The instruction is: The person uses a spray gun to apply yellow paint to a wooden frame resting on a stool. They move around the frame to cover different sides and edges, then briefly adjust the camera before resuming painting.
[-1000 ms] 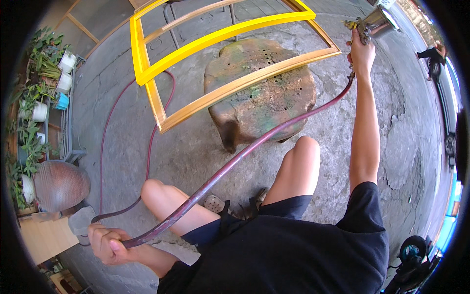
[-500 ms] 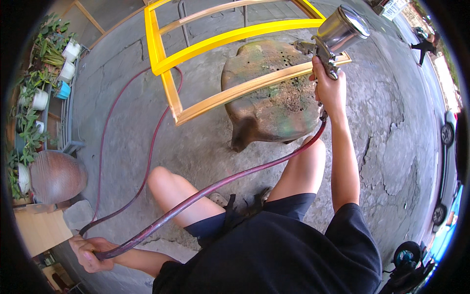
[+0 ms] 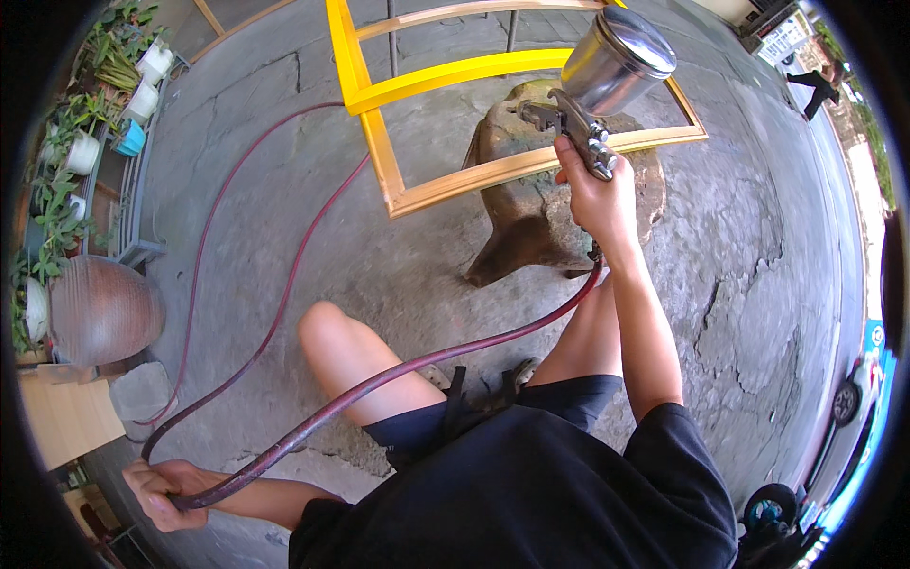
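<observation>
My right hand (image 3: 604, 197) is wrapped round the handle of a spray gun (image 3: 586, 136) with a shiny metal cup (image 3: 618, 64) on top. A dark red air hose (image 3: 408, 366) runs from the gun's base across my thighs to my left hand (image 3: 171, 493), which is closed round it at the lower left. Beyond the gun stands a wooden frame (image 3: 474, 180), partly coated bright yellow, its bare near rail toward me. The frame overlaps a stump-like, brownish stool (image 3: 512, 223) in this view; whether they touch is hard to tell. The gun's nozzle points left over the frame.
Loops of hose (image 3: 284, 313) lie on the cracked concrete floor at left. Potted plants (image 3: 81, 152) on a rack, a big clay pot (image 3: 106, 308) and a stone block (image 3: 144, 391) line that side. A person (image 3: 815, 87) is at the far right, with parked vehicles (image 3: 848, 398) below.
My right hand has brought the spray gun left, with its cup now over the frame's far right part. Frame and stool appear shifted right as the view turned. Both hands keep their hold.
</observation>
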Demonstrator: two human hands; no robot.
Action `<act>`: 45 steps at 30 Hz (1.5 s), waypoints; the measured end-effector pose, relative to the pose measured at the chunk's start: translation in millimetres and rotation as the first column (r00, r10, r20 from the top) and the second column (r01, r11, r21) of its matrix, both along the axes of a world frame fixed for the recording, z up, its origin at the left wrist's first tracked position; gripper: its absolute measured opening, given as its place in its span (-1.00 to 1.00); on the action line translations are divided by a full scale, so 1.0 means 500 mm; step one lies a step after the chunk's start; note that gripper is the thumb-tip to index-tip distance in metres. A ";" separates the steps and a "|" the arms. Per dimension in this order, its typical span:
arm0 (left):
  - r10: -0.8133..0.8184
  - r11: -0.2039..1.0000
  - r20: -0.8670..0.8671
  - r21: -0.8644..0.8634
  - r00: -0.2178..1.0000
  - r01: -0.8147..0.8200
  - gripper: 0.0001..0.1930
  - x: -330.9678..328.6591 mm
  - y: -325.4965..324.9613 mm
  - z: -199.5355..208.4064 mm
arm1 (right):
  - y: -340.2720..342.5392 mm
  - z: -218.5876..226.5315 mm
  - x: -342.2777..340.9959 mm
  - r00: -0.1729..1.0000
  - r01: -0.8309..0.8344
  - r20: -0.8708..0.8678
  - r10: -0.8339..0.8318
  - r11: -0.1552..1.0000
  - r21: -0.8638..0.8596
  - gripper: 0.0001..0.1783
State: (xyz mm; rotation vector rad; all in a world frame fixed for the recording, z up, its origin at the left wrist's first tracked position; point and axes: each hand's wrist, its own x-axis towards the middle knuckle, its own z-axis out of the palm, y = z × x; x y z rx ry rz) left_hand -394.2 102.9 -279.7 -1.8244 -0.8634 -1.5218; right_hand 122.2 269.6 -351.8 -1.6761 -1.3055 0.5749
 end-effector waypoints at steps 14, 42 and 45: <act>0.114 0.993 0.091 0.032 0.989 -0.117 -0.64 -0.065 -0.041 0.009 | 0.009 0.009 -0.174 0.973 -0.231 0.034 0.230 0.972 0.037 -0.68; 0.246 0.469 -0.091 -0.860 0.965 -0.201 -0.60 -0.031 0.162 -0.320 | -0.283 0.094 -0.008 0.949 0.291 0.166 -0.267 0.947 -0.137 -0.67; 0.229 0.381 -0.252 -0.866 0.940 -0.325 -0.58 0.045 0.200 -0.394 | -0.309 0.072 0.003 0.925 0.377 0.082 -0.371 0.923 -0.078 -0.65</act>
